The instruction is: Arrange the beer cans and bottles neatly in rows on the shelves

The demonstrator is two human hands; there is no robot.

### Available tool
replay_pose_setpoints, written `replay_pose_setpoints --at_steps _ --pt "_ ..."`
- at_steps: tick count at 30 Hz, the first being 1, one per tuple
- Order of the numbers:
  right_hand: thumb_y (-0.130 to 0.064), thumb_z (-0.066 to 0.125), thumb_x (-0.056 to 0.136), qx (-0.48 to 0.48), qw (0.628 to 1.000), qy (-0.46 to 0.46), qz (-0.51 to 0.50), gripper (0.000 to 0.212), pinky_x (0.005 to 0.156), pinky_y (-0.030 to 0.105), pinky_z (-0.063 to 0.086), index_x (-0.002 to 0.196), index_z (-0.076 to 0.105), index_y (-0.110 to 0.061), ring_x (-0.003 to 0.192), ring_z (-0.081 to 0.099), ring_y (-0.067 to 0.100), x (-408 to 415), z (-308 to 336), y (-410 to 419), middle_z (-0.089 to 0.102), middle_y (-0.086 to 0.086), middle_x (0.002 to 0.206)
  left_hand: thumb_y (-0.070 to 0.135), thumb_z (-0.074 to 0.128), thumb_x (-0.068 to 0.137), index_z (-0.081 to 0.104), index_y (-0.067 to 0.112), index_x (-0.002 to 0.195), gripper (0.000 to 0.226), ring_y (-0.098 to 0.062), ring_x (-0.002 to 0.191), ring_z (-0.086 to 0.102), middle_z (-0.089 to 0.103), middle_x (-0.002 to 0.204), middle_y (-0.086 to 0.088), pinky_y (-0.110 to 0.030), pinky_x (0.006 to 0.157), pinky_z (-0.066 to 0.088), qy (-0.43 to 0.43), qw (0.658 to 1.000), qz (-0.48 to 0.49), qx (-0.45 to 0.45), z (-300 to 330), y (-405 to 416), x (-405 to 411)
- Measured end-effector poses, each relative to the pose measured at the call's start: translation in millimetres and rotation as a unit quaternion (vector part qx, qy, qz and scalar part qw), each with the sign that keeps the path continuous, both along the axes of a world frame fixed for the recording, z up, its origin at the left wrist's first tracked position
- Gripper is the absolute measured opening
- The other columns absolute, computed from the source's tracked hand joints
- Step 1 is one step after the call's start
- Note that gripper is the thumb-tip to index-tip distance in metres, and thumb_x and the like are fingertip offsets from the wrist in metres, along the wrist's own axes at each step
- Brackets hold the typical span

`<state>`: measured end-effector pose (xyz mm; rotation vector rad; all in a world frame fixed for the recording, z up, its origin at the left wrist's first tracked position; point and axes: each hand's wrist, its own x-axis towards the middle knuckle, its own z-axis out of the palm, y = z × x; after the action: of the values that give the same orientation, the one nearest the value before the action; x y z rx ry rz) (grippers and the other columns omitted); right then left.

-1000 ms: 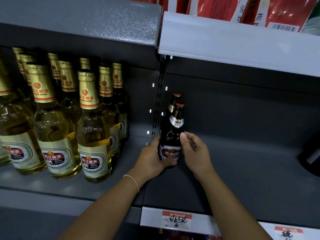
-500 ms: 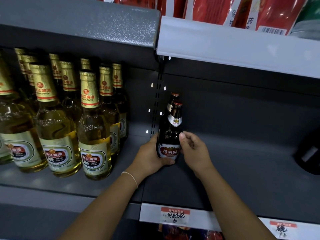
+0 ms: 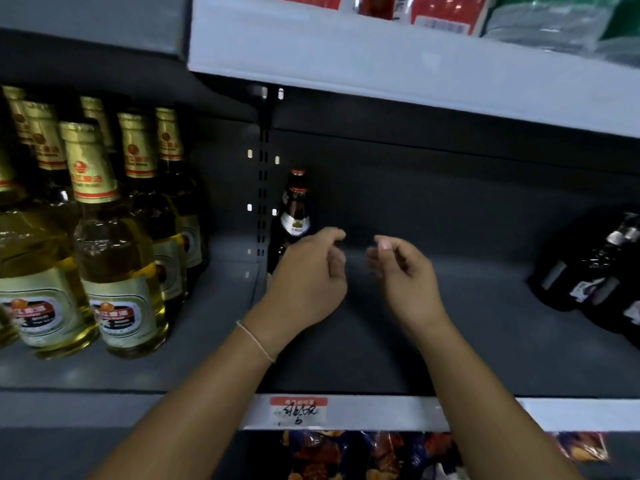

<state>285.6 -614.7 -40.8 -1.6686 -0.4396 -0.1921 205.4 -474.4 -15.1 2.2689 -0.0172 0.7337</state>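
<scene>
Two dark brown beer bottles with red caps stand one behind the other at the left end of the grey shelf, close to the slotted upright. My left hand hovers just in front of their lower half, fingers loosely curled, holding nothing. My right hand is to the right of it, also loosely curled and empty, apart from the bottles. Several clear bottles of yellow beer with gold foil necks stand in rows on the shelf section to the left.
Dark bottles lie or lean at the right end of the same shelf. A white shelf edge with red packets hangs overhead. A price strip with a handwritten tag runs along the front edge; snack bags show below.
Both hands have let go of the front brown bottle and drawn back and apart. The bottle now stands on the shelf by the upright. The view has shifted right.
</scene>
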Motion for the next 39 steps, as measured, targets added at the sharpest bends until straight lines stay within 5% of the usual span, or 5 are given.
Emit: replay_pose_setpoints --at_steps 15,21,26,31,39 --pt "-0.024 0.055 0.100 0.031 0.990 -0.034 -0.134 0.014 0.084 0.048 0.055 0.098 0.066 -0.032 0.088 0.064 0.017 51.5 24.2 -214.0 0.070 0.009 0.099 0.018 0.046 0.099 0.044 0.020 0.141 0.042 -0.011 0.113 0.054 0.055 0.128 -0.001 -0.024 0.096 0.044 0.003 0.991 -0.136 -0.002 18.0 -193.0 104.6" --pt "-0.018 0.058 0.098 0.051 0.978 -0.045 -0.195 0.010 0.080 0.036 0.052 0.104 0.065 -0.022 0.083 0.061 0.015 75.0 27.9 -299.6 0.069 0.014 0.094 0.014 0.044 0.099 0.044 0.021 0.140 0.042 -0.010 0.113 0.053 0.056 0.130 -0.002 -0.022 0.096 0.043 0.018 0.983 -0.182 0.015 16.6 -274.8 135.2" --pt "-0.012 0.059 0.097 0.014 0.953 -0.082 -0.292 0.019 0.067 0.005 0.045 0.116 0.061 -0.008 0.073 0.060 -0.005 88.7 25.3 -365.9 0.064 0.001 0.091 0.012 0.041 0.100 0.044 0.020 0.141 0.042 -0.010 0.119 0.051 0.052 0.136 0.000 -0.020 0.098 0.040 0.043 0.973 -0.227 0.015 11.1 -333.1 156.6" --pt "-0.034 0.059 0.089 -0.074 0.912 -0.100 -0.392 0.045 0.098 0.040 0.050 0.127 0.057 -0.010 0.111 0.060 0.024 108.2 21.5 -424.7 0.062 0.010 0.121 0.010 0.040 0.099 0.044 0.017 0.141 0.043 -0.013 0.129 0.047 0.049 0.142 -0.002 -0.027 0.108 0.038 0.063 0.964 -0.257 0.011 6.8 -381.9 176.6" --pt "-0.028 0.063 0.094 -0.121 0.918 0.012 -0.378 0.069 0.108 0.037 0.041 0.150 0.030 -0.004 0.130 0.050 0.032 136.0 21.8 -461.1 0.050 0.017 0.143 0.009 0.038 0.099 0.040 0.016 0.145 0.046 -0.015 0.134 0.042 0.046 0.146 -0.004 -0.024 0.110 0.034 0.085 0.956 -0.281 0.029 3.1 -428.9 190.6"
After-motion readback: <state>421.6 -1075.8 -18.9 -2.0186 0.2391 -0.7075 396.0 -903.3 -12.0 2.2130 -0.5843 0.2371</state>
